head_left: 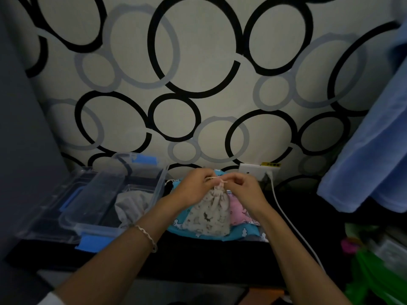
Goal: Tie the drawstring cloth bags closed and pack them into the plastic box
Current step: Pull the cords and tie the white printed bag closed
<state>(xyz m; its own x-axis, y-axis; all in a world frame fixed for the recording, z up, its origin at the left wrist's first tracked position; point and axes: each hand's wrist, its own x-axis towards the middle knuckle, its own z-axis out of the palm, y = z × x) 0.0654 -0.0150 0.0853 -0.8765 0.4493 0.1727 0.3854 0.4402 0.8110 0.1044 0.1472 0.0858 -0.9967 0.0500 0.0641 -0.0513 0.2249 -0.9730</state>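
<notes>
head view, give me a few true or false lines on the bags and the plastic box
1. The left hand and right hand both pinch the drawstring at the neck of the beige patterned bag. True.
2. The plastic box is closed with its lid on. False: it stands open, with a grey bag inside.
3. The beige patterned bag lies in the box. False: it is outside, to the box's right, on top of a blue bag and a pink bag.
4. A bracelet sits on the left wrist. True.
</notes>
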